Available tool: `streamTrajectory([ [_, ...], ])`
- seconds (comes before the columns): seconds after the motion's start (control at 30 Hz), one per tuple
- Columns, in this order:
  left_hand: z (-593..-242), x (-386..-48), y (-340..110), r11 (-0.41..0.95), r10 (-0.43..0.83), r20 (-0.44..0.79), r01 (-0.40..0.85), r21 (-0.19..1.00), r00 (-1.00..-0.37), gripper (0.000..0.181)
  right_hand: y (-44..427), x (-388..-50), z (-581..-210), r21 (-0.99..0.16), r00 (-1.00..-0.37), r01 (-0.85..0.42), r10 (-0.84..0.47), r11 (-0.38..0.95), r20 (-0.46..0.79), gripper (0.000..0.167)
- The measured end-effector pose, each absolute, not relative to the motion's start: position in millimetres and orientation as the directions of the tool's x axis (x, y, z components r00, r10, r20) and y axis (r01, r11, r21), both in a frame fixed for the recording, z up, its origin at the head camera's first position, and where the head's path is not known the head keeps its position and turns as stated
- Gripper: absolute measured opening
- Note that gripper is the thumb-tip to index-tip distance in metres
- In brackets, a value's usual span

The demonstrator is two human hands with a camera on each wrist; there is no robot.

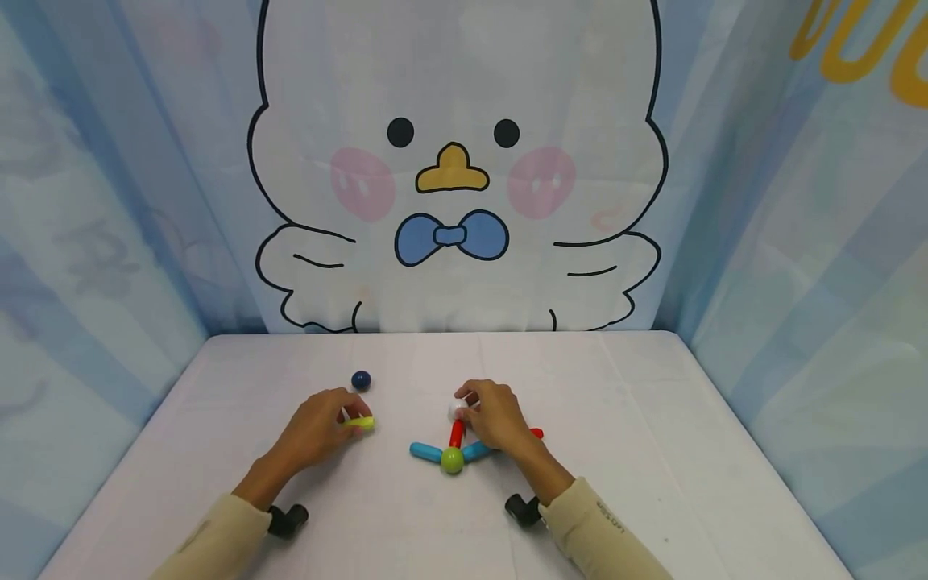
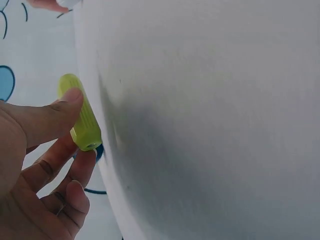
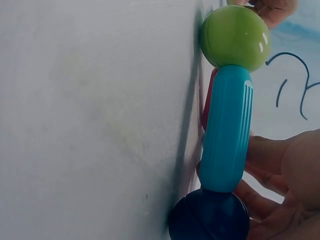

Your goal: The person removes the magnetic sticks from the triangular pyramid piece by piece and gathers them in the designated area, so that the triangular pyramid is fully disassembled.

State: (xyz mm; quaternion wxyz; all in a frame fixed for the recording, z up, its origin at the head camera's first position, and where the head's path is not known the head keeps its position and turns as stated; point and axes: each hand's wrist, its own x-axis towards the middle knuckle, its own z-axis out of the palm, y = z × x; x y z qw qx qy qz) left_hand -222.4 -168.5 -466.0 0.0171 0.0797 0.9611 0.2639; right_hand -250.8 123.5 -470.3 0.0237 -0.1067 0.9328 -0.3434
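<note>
Before printed cloth (image 1: 464,72), over white tabletop (image 1: 616,395), the right hand (image 1: 495,414) pinches a half-hidden ball (image 1: 456,408), the left hand (image 1: 319,423) a yellow stick (image 2: 87,124).

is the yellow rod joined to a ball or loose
Loose: the left hand holds the yellow rod, and the left wrist view shows both ends bare.

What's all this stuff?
Table: one, white, centre
Cloth: three sides, pale blue, around table
Cartoon: one, white, back
Lettering: partial, yellow, upper right
Lime stick: one, lime, left
Green ball: one, green, middle
Blue sticks: two, blue, on green ball
Navy balls: two, navy, one loose, one on blue stick
Red pieces: two, red, middle
White ball: one, white, middle
Devices: two, black, wrists
Sleeves: two, beige, forearms
Left hand: one, holding lime stick
Right hand: one, holding white ball
</note>
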Motion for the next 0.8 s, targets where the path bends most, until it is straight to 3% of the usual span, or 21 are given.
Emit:
streamTrajectory([
  [0.8, -467, -211, -255, 0.884, 0.087, 0.055, 0.103, 0.457, -0.995, 0.018, 127, -249, -469, -0.647, -0.972, -0.195, -0.232, 0.737, 0.029, 0.028],
])
